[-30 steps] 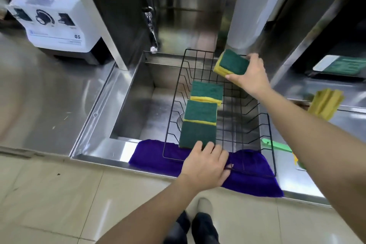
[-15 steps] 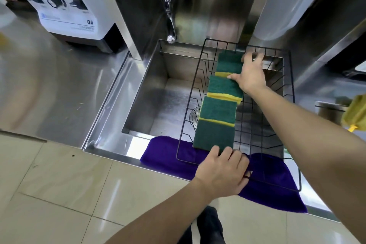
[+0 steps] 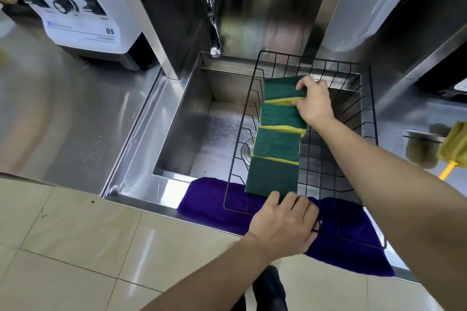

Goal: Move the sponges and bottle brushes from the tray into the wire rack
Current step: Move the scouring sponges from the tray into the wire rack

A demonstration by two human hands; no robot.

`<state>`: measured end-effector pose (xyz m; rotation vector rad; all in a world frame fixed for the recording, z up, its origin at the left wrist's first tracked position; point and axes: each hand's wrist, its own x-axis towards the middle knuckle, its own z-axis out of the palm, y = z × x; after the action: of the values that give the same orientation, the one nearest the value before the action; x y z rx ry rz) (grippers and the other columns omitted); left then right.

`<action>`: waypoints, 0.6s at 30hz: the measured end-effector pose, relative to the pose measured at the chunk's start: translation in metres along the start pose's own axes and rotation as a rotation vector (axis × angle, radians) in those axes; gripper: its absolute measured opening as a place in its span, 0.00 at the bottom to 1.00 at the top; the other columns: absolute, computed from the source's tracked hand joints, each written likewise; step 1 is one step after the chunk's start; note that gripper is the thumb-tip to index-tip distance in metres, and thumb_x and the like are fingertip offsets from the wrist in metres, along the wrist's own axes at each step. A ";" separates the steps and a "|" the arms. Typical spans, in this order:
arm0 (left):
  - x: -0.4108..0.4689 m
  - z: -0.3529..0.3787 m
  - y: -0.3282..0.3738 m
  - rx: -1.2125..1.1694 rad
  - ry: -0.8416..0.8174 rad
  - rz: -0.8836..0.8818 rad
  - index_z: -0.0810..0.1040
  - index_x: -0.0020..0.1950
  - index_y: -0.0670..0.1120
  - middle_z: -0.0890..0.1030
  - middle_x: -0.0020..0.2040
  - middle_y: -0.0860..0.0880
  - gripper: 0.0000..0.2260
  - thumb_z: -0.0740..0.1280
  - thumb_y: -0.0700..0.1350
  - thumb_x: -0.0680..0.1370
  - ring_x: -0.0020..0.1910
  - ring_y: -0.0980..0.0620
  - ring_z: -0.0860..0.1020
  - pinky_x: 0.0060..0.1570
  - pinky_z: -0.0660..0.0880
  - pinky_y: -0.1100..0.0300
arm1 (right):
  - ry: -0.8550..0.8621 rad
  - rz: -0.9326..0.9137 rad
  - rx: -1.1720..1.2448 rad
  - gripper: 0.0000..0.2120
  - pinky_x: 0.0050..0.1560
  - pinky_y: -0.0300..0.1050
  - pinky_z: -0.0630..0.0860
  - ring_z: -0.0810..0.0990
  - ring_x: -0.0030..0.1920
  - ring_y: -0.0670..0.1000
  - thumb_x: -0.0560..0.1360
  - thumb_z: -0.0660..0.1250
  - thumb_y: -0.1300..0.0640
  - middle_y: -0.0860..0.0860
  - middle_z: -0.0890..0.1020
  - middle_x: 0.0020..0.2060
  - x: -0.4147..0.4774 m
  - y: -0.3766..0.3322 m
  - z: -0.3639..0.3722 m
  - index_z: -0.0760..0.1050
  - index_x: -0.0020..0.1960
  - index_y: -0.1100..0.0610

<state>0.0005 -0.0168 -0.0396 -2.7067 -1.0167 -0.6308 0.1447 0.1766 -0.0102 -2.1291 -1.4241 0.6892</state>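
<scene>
A black wire rack (image 3: 367,118) sits over the right part of a steel sink. Several green-and-yellow sponges stand in a leaning row inside it. My right hand (image 3: 314,102) grips the farthest sponge (image 3: 281,87) at its right end, thumb on top, as it rests in the row. The sponge behind it (image 3: 279,117) and the nearest sponge (image 3: 273,177) lie untouched. My left hand (image 3: 284,225) holds the rack's front rim, fingers curled over the wire. The tray is out of view.
A purple cloth (image 3: 348,240) lies under the rack's front edge. The sink basin (image 3: 202,134) opens to the left under a faucet (image 3: 213,23). A white blender base (image 3: 75,10) stands far left. A yellow brush-like thing (image 3: 452,149) shows at the right edge.
My right hand brought a sponge from above the rack's far edge down into the row. The left hand stayed on the rack's front rim.
</scene>
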 end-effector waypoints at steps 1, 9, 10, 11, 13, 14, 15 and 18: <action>0.000 0.000 0.000 -0.002 -0.001 -0.003 0.76 0.43 0.46 0.76 0.37 0.50 0.09 0.62 0.51 0.75 0.35 0.51 0.69 0.35 0.62 0.57 | -0.006 -0.002 -0.007 0.13 0.56 0.49 0.72 0.75 0.52 0.61 0.73 0.67 0.64 0.58 0.69 0.56 -0.002 0.000 0.002 0.71 0.56 0.58; 0.000 0.001 0.001 -0.018 0.020 -0.004 0.76 0.43 0.46 0.76 0.36 0.50 0.09 0.63 0.51 0.75 0.34 0.50 0.69 0.34 0.63 0.56 | -0.164 0.067 0.005 0.18 0.59 0.48 0.71 0.73 0.61 0.58 0.72 0.68 0.59 0.58 0.73 0.64 0.001 0.003 -0.010 0.74 0.61 0.53; 0.000 0.001 0.001 -0.017 0.018 0.000 0.76 0.43 0.46 0.76 0.37 0.50 0.09 0.63 0.51 0.75 0.34 0.50 0.69 0.34 0.64 0.56 | -0.176 0.071 0.017 0.19 0.59 0.48 0.72 0.74 0.61 0.58 0.71 0.68 0.62 0.57 0.73 0.65 -0.001 0.003 -0.010 0.74 0.62 0.53; 0.000 0.001 0.000 -0.016 0.016 0.005 0.76 0.43 0.46 0.76 0.37 0.50 0.10 0.63 0.52 0.75 0.34 0.50 0.70 0.34 0.64 0.56 | -0.184 0.076 0.034 0.20 0.58 0.49 0.73 0.74 0.60 0.57 0.71 0.68 0.64 0.57 0.72 0.64 -0.002 0.004 -0.011 0.73 0.63 0.54; 0.000 0.001 0.000 -0.017 0.014 0.012 0.76 0.43 0.46 0.77 0.37 0.50 0.10 0.63 0.52 0.75 0.34 0.51 0.70 0.34 0.65 0.56 | -0.231 0.132 0.153 0.23 0.53 0.48 0.77 0.75 0.55 0.57 0.72 0.66 0.67 0.57 0.72 0.61 -0.006 0.007 -0.014 0.71 0.65 0.54; 0.000 0.001 0.000 -0.018 0.016 0.016 0.76 0.42 0.46 0.77 0.37 0.50 0.10 0.62 0.52 0.75 0.34 0.51 0.70 0.34 0.65 0.56 | -0.264 0.166 0.235 0.24 0.50 0.47 0.78 0.76 0.53 0.57 0.73 0.65 0.69 0.56 0.72 0.59 -0.008 0.008 -0.017 0.70 0.67 0.55; 0.000 0.001 0.000 -0.019 0.017 0.020 0.76 0.42 0.47 0.76 0.36 0.51 0.10 0.62 0.52 0.75 0.34 0.51 0.70 0.34 0.65 0.56 | -0.294 0.181 0.298 0.25 0.50 0.47 0.79 0.76 0.54 0.57 0.73 0.65 0.70 0.56 0.72 0.58 -0.011 0.010 -0.020 0.69 0.68 0.56; 0.001 0.001 0.000 -0.027 0.011 0.029 0.76 0.41 0.47 0.76 0.36 0.50 0.10 0.63 0.53 0.75 0.33 0.50 0.71 0.34 0.65 0.56 | -0.321 0.125 0.217 0.28 0.60 0.51 0.74 0.74 0.62 0.57 0.74 0.67 0.65 0.57 0.72 0.64 -0.021 0.013 -0.031 0.65 0.71 0.57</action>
<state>0.0010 -0.0157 -0.0397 -2.7328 -0.9708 -0.6580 0.1670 0.1487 0.0078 -2.0134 -1.3066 1.2215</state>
